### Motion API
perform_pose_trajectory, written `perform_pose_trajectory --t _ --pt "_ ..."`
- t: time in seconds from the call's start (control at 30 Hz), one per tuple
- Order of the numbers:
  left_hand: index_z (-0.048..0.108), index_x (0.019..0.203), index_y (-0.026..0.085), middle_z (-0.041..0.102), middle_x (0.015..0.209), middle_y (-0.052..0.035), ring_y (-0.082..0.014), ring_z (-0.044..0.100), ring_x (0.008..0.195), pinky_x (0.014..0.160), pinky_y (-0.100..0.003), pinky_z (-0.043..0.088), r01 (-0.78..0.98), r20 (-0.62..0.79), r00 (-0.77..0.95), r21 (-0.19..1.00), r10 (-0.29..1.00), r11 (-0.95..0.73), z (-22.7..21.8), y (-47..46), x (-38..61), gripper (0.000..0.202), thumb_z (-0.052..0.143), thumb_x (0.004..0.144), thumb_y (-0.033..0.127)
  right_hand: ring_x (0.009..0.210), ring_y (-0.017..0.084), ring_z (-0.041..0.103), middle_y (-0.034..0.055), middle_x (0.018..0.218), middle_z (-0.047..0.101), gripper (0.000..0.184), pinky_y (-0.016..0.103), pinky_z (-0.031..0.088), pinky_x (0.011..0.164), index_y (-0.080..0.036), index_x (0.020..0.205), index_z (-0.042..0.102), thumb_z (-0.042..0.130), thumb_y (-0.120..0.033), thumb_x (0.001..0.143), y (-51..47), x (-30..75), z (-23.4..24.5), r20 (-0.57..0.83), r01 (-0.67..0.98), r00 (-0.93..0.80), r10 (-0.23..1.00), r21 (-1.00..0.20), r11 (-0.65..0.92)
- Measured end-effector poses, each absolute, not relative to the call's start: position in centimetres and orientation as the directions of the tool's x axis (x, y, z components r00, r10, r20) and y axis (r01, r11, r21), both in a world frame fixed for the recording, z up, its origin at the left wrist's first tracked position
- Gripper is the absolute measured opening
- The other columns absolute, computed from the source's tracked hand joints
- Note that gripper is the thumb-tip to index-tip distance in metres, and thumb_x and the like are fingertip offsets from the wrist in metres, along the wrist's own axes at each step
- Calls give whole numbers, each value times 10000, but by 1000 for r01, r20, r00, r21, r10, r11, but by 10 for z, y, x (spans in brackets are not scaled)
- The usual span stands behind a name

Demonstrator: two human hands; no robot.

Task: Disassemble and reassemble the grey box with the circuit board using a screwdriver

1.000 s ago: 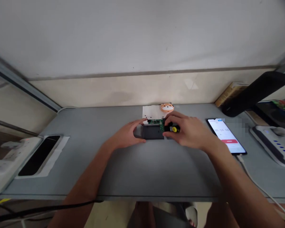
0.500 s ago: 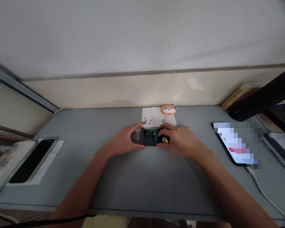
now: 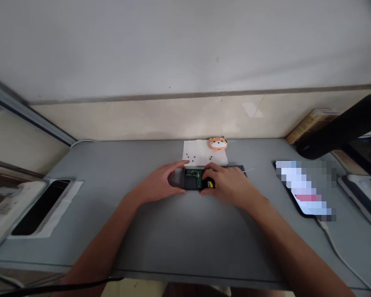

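A small dark device [image 3: 191, 181] with a green circuit board [image 3: 194, 173] showing lies at the middle of the grey desk [image 3: 179, 231]. My left hand [image 3: 160, 184] grips its left end, thumb and fingers wrapped round it. My right hand [image 3: 227, 183] is closed on a black tool with a yellow end [image 3: 209, 182], held against the device's right side. Just behind, a white paper sheet [image 3: 204, 153] carries several tiny black screws.
An orange animal-shaped figure [image 3: 218, 143] sits on the paper's far edge. A lit phone [image 3: 303, 187] with a cable lies at the right, a dark phone [image 3: 38, 208] on white paper at the left. Power strips [image 3: 363, 194] sit at both desk ends.
My right hand with the yellow-ended tool has slid left and closer onto the device. The view shifted slightly; more of the screw-covered paper shows.
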State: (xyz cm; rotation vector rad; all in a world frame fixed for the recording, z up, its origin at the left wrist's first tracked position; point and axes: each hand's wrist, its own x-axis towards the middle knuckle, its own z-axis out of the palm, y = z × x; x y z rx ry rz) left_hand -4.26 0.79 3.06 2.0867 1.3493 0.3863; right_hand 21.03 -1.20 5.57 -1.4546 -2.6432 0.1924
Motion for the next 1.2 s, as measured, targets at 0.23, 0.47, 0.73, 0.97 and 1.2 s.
perform_pose_trajectory --t 0.23,0.47,0.73,0.97,1.2 --pt "446 1525 383 497 1535 -48 -326 534 1338 1107 -466 477 716 -68 456 620 887 -321 44 3 -41 819 796 789 455 716 163 683 47 1375 641 244 318 408 572 -269 1156 719 642 -274 925 -12 223 62 109 803 -532 840 -251 541" --pt "459 1494 324 523 1494 -75 -318 433 1410 1186 -507 380 654 126 503 591 855 -472 49 -6 -26 585 635 949 446 919 229 686 91 969 718 286 370 540 780 -231 976 702 434 -328 1002 -16 239 81 672 674 43 739 -566 475" --pt "417 1526 285 601 1421 -87 -307 525 1335 1158 -491 374 636 174 615 466 769 -615 37 1 16 579 608 991 398 534 151 559 9 550 583 635 289 406 547 -203 738 676 370 -713 961 2 241 63 431 610 257 865 -767 200" --pt "432 1494 255 621 1413 -96 -296 545 1330 1186 -478 325 622 258 585 465 769 -630 21 1 12 607 665 955 410 540 163 581 27 595 647 653 296 424 574 -210 735 671 387 -768 921 8 235 55 337 597 211 917 -788 153" --pt "428 1500 262 596 1461 -101 -301 539 1361 1217 -503 288 634 169 608 485 776 -602 14 1 8 661 702 925 440 577 167 596 27 614 656 602 296 437 603 -209 749 682 419 -714 944 7 234 53 341 560 218 914 -811 170"
